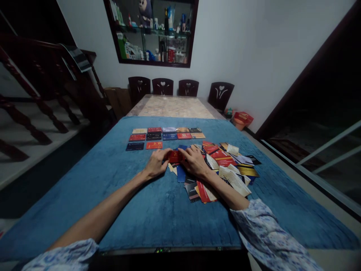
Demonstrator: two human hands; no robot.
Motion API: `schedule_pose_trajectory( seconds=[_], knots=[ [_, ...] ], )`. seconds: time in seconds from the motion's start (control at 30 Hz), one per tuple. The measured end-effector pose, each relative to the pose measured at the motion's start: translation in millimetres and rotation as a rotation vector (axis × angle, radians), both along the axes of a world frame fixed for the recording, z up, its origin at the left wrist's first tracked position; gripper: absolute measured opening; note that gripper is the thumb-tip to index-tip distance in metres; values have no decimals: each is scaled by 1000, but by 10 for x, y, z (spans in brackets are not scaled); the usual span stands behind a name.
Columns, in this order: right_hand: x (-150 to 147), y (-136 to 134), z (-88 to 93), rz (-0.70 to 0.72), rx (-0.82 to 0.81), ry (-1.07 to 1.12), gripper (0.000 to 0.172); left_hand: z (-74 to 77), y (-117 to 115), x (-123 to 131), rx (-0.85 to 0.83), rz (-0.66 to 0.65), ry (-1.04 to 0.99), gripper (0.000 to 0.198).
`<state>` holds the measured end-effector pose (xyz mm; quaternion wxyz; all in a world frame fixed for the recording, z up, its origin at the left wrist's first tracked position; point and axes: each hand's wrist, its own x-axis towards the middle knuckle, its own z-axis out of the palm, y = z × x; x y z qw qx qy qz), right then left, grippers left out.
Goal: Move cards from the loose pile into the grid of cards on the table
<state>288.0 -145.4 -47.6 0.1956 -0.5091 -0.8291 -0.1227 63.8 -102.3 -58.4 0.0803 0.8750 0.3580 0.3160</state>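
Both my hands meet at the middle of a blue cloth [118,210] and pinch one red card [175,156] between them. My left hand [156,164] holds its left edge, fingers curled. My right hand [194,162] grips its right edge and rests over a loose heap of cards [228,171] in red, blue, black, gold and white. Beyond the hands, several cards lie flat in neat rows [166,136], with two cards, a dark one and a red one [153,145], in the nearest row.
The cloth covers the near part of a long table whose marble top [172,107] shows farther back. Several dark chairs [163,86] stand at its far end. A wooden stair rail [42,94] is on the left, a wall cabinet [152,32] above, a red box [242,118] on the floor at right.
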Motion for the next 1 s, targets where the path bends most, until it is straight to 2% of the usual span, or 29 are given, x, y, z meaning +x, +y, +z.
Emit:
schedule_pose_trajectory(
  seconds=[0.2,0.4,0.73,1.0],
  knots=[
    [59,58,5,56,5,2,55,-46,44,-14,-7,35,-44,48],
    [107,82,25,72,-16,2,62,-48,56,-34,-21,4,-30,53],
    [96,58,63,15,-51,-13,58,-28,42,-78,-47,-32,39,56],
    [-41,144,187,-15,-84,-71,52,57,132,-177,-12,35,129,55]
  ],
)
